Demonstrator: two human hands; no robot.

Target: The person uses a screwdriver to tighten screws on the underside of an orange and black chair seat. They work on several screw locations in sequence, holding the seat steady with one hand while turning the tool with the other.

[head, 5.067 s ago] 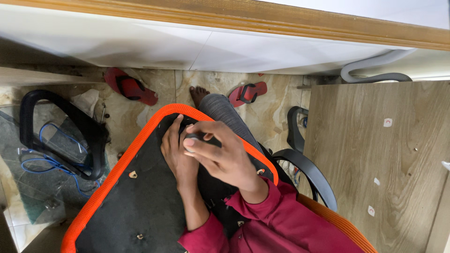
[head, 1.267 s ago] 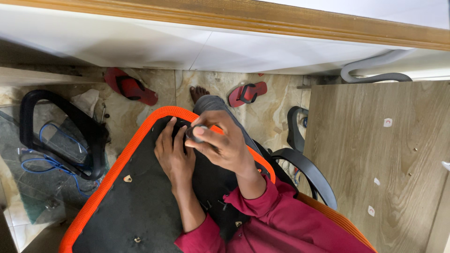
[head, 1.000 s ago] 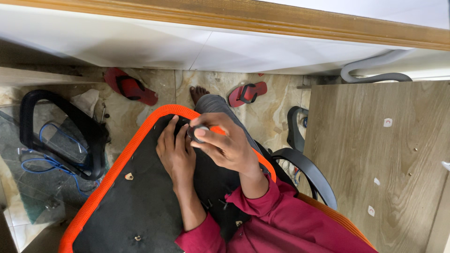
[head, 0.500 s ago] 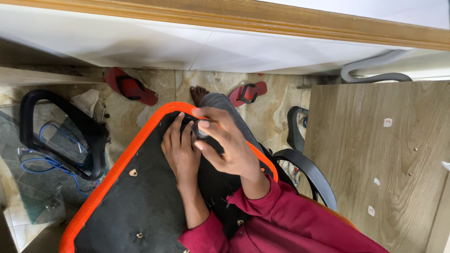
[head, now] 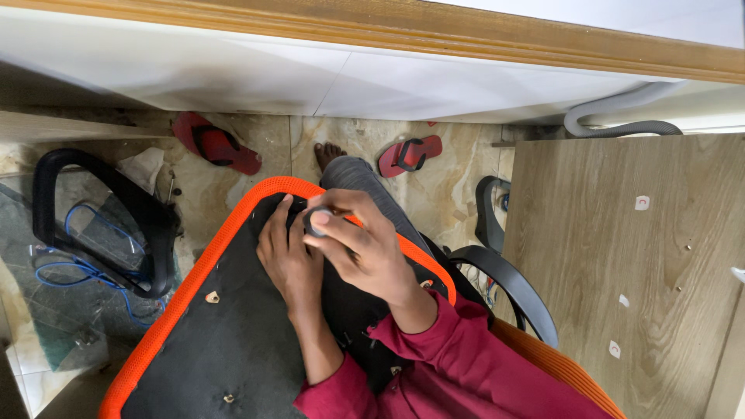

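- While the orange-edged chair seat [head: 233, 326] lies underside up across the person's lap, both hands meet near its far rim.
- The right hand [head: 365, 248] reaches in from the maroon sleeve [head: 458, 365], wrist bent, fingers curled tight around a small round grey knob [head: 316, 221], thumb pressed on its top.
- The left hand [head: 287, 256] lies palm down on the black underside, fingers narrow and together, tips touching the rim just beside the knob.
- A black armrest [head: 504, 283] sits right of the lap; another black armrest [head: 101, 217] lies on the floor to the left.
- Two red sandals [head: 217, 143] [head: 410, 154] lie beyond a bare foot [head: 330, 153].
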